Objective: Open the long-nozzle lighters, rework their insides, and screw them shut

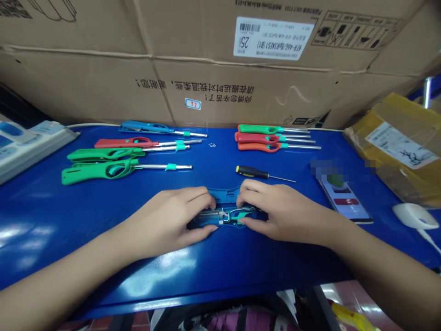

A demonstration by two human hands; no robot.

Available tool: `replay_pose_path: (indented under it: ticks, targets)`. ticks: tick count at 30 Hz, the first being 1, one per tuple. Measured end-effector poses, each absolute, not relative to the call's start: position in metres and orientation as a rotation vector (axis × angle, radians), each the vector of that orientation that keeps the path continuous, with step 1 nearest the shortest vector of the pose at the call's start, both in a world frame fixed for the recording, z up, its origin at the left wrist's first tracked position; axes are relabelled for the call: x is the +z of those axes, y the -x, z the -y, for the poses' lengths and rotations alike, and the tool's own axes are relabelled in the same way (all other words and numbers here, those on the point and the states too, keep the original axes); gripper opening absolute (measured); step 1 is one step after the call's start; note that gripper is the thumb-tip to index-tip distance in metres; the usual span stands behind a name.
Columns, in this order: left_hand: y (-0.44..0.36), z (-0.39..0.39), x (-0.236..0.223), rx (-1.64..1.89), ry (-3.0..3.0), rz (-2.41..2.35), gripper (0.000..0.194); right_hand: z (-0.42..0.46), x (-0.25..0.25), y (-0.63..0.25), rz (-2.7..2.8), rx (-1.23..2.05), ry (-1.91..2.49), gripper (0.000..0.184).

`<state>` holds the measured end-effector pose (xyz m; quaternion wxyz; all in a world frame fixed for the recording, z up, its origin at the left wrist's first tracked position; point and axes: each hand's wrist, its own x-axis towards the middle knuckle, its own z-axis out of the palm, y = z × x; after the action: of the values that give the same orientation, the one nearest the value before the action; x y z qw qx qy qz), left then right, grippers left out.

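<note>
A blue lighter body (225, 215), opened so its inner parts show, lies on the blue table (103, 216) between both hands. My left hand (175, 216) is closed on its left end, fingers curled over the shell. My right hand (275, 211) pinches its right end, where a teal trigger piece and a metal wire are visible. A second blue shell half (225, 193) rests just behind the fingers. A black and yellow screwdriver (257, 173) lies just beyond my right hand.
Several long lighters (113, 156) in green, red and blue lie at the back left. Three more lighters (268, 138) sit at the back centre. A phone (344, 197) and a white object (411, 215) are on the right. Cardboard boxes (206, 59) stand behind. A power strip (24, 142) is far left.
</note>
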<state>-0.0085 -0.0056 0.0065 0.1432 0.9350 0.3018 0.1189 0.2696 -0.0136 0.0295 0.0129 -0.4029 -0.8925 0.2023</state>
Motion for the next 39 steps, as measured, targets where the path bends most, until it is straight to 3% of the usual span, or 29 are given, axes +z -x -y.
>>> replay_pose_path:
  ticks: [6,21,31,39]
  targets:
    - [0.002,0.008,0.0,0.35,-2.711,-0.928,0.016,0.015,0.027,-0.271,2.711,0.762,1.315,0.006]
    - [-0.001,0.007,-0.001,0.603,-2.722,-0.79,0.017,0.016,0.013,-0.271,2.685,0.54,1.038,0.025]
    - [0.001,0.009,0.008,0.601,-2.677,-0.755,0.016,0.014,0.028,-0.273,2.799,0.445,0.905,0.026]
    - [0.002,0.003,-0.002,0.6,-2.642,-0.78,0.014,0.005,0.024,-0.283,2.791,0.353,1.05,0.023]
